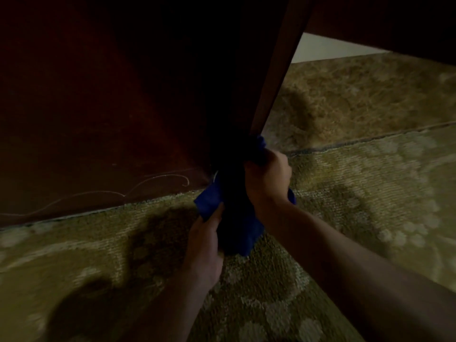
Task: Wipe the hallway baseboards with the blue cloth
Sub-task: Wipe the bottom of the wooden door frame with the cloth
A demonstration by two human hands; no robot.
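Note:
The blue cloth [237, 218] hangs bunched between both hands at the foot of a dark wooden corner. My right hand [267, 176] grips its upper part and holds it against the bottom of the dark wood door frame [266, 95]. My left hand [206, 245] pinches the cloth's lower left edge just above the carpet. The dark reddish baseboard panel [98, 174] runs to the left along the floor, with pale scratch marks on it. The scene is dim and the corner itself is in deep shadow.
Patterned olive and tan carpet [345, 193] covers the floor, with a seam line running right from the frame. Beyond the frame an opening shows more carpet and a pale wall [328, 49]. Dark wood fills the upper right.

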